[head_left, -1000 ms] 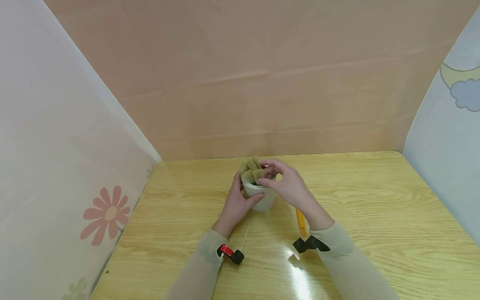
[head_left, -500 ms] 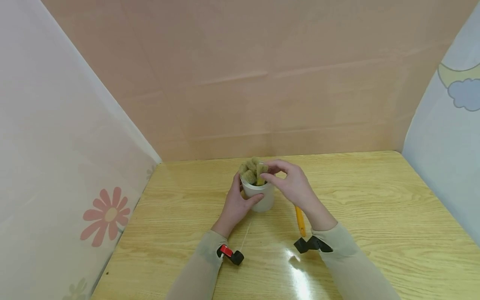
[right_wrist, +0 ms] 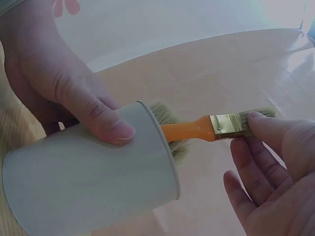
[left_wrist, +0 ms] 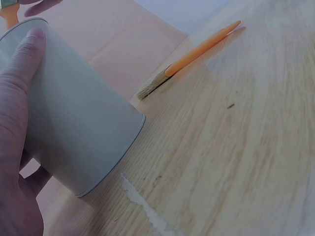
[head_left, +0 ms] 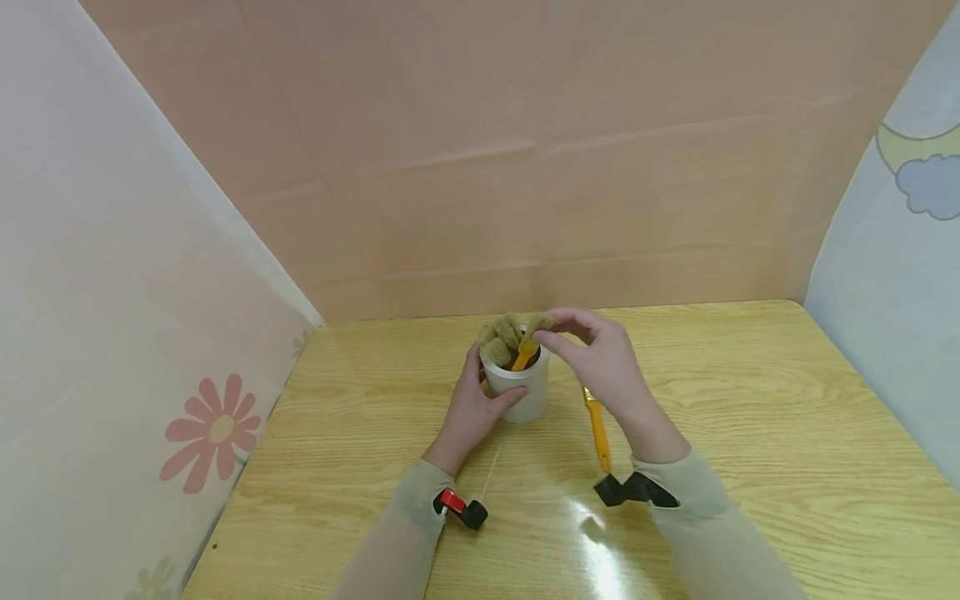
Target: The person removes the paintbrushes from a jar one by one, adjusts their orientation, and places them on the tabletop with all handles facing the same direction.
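Note:
A white cylindrical cup [head_left: 517,398] stands on the table with several bristle brushes [head_left: 497,343] in it, bristles up. My left hand [head_left: 471,408] grips the cup's side, its thumb [left_wrist: 30,54] lying along the wall near the rim. Between thumb and fingertips, my right hand [head_left: 603,362] pinches a paintbrush [right_wrist: 226,126] by its bristles. That brush has an orange handle and a brass-coloured ferrule; the handle's lower end is hidden inside the cup. Another orange-handled paintbrush [head_left: 598,433] lies on the table beside the right wrist.
The wood-grain table [head_left: 360,500] ends at a pinkish cloth backdrop [head_left: 540,208]. White panels with printed shapes border it left and right. A pale scratch or torn strip [left_wrist: 147,209] marks the tabletop near the cup.
My right hand has moved slightly up and to the right, lifting one brush so that its orange handle shows above the rim. The left hand still holds the cup in place.

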A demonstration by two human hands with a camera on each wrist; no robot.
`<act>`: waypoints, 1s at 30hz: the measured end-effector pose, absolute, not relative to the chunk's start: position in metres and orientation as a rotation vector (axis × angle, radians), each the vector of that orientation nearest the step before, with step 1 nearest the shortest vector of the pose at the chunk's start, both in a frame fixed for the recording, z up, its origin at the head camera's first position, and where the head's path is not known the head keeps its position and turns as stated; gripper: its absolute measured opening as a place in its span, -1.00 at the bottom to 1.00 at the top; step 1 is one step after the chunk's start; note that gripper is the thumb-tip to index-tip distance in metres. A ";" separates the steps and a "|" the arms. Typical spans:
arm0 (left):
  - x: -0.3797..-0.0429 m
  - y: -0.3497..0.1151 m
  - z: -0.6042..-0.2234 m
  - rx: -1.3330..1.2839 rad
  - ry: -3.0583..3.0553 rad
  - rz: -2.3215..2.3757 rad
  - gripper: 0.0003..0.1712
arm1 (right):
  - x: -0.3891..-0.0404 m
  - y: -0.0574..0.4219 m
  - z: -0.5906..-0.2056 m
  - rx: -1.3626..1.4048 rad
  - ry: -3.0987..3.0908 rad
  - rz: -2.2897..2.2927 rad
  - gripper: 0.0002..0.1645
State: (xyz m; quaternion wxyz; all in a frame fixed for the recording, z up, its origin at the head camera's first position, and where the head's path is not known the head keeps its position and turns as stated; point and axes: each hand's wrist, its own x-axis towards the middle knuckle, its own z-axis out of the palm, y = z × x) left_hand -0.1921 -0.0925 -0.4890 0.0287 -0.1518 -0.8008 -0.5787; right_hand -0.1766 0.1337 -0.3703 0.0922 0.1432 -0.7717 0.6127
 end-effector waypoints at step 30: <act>-0.194 -0.092 -0.491 -0.435 -2.463 -1.781 0.22 | -0.165 0.189 -0.346 0.341 -1.732 2.114 -0.79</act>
